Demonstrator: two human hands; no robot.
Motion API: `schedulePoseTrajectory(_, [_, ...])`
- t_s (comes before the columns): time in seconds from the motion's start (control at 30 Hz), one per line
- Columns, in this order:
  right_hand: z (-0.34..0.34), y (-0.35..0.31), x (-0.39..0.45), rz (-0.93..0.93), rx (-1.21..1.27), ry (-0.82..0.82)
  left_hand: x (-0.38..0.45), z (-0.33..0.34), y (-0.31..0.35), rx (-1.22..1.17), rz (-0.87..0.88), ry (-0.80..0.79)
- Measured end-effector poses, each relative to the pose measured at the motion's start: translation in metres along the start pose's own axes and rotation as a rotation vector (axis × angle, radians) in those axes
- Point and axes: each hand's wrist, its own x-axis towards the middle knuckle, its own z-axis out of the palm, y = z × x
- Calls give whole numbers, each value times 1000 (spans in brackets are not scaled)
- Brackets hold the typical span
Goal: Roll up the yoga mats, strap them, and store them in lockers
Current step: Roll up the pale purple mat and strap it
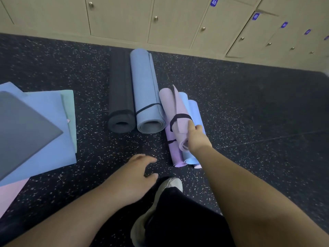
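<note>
Your right hand (195,138) gripped the near end of the lilac rolled mat (179,118), which lay on the blue rolls (193,111) right of the big blue-grey mat (145,90). Your left hand (140,175) hovered slack over the floor (249,104), holding nothing. The strap (178,118) sat crooked and the flap stood proud; lifting by that end could have let it unroll before reaching the lockers (174,20).

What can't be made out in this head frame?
- Right hand grip on the lilac mat roll: the fingers are mostly hidden behind the hand itself.
- Flat mat stack: cut off by the left edge, so no count.
- Far locker number tags: too small and blurred to read.
- Shoe: mostly hidden by the dark trouser leg.
</note>
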Motion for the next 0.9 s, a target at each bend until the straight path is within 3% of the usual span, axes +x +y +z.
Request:
schedulePoseTrajectory(0.1, [4, 5, -2, 94, -90, -54, 2, 0, -3, 26, -6, -32])
schedulePoseTrajectory(0.33, [-2, 1, -5, 77, -117, -187, -4, -22, -21, 157, -34, -74])
schedulePoseTrajectory(0.43, [-8, -12, -11, 8, -368, -370, -11, -36, -40, 265, -56, -78])
schedulePoseTrajectory(0.63, [11, -39, -17, -101, -385, -603, -36, -62, -81, 432, -129, -115])
schedulePoseTrajectory(0.77, [24, -82, -33, -390, -388, -405, -56, -70, -121, 521, -160, -123])
schedulePoseTrajectory(0.9, [49, -132, -65, -646, -321, -473, -76, -75, -165, 594, -214, -111])
